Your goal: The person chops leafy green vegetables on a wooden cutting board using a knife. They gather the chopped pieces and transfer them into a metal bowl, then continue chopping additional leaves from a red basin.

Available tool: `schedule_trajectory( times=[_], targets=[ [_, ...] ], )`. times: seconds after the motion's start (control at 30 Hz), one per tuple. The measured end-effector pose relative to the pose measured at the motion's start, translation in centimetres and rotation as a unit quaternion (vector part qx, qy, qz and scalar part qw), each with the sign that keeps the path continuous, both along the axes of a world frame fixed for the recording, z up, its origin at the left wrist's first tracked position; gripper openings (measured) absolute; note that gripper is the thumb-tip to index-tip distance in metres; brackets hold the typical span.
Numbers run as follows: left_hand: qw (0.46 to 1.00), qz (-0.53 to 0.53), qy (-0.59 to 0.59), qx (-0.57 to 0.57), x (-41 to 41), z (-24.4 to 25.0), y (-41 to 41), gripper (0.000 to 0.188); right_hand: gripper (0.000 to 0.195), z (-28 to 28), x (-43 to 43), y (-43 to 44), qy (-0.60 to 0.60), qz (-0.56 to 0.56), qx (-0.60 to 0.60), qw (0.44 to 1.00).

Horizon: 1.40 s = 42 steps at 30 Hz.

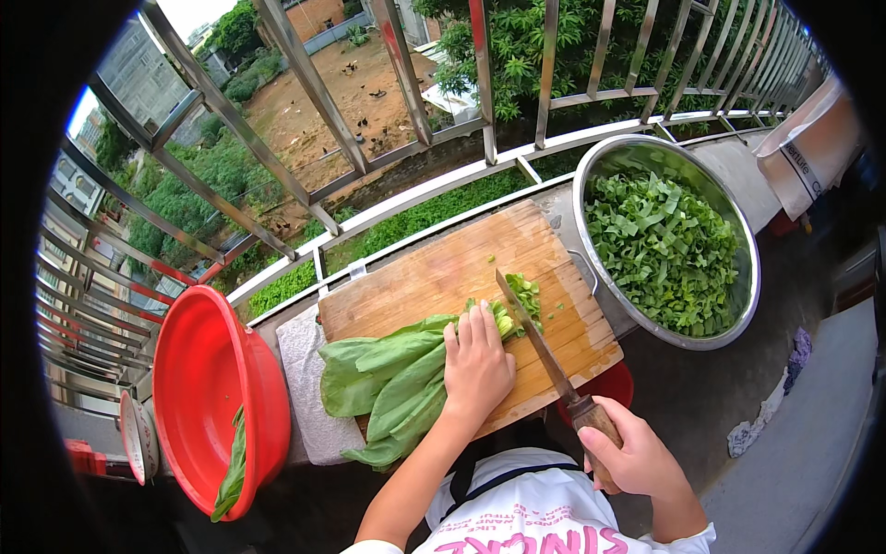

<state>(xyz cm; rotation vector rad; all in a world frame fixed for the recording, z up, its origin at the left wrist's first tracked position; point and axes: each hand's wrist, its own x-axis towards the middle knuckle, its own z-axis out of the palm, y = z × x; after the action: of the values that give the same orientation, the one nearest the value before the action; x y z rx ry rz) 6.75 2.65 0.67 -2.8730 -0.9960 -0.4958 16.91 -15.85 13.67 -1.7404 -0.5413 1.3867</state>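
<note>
My left hand (479,360) presses a bunch of leafy greens (394,381) onto a wooden cutting board (415,284). The leaves spread to the left and hang over the board's near edge, while the stems point right. In my right hand (633,443) is the wooden handle of a kitchen knife (543,350). Its blade lies across the stem end, just right of my left fingers. Chopped green pieces (524,294) sit beside the blade on its far side, with a few small bits scattered on the board.
A steel basin (751,291) heaped with chopped greens (657,253) stands right of the board. To the left, a red plastic basin (197,388) holds a leaf (232,471). A pale towel (322,415) lies partly under the board. Metal railings (429,156) run along the far side.
</note>
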Motion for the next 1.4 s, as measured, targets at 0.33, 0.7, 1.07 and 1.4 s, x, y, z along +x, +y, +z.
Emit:
schedule_trajectory(
  times=[0.33,0.7,1.07,1.4],
  targets=[
    [1.0,0.001,0.006,-0.003,0.0,0.1,0.0,0.069,0.044,-0.1,-0.2,0.5,-0.005,0.039,-0.015,0.999],
    [1.0,0.004,0.025,-0.013,0.0,0.2,0.0,0.067,0.039,-2.8,0.6,4.5,-0.045,0.093,-0.057,0.993],
    [1.0,0.004,0.021,0.001,0.1,-0.1,0.0,0.069,0.04,-5.9,2.7,10.9,-0.003,0.05,0.029,0.998],
    [1.0,0.001,-0.015,-0.014,0.0,-0.1,-0.1,0.068,0.034,-1.4,2.1,4.7,0.039,0.018,0.022,0.999]
  ],
)
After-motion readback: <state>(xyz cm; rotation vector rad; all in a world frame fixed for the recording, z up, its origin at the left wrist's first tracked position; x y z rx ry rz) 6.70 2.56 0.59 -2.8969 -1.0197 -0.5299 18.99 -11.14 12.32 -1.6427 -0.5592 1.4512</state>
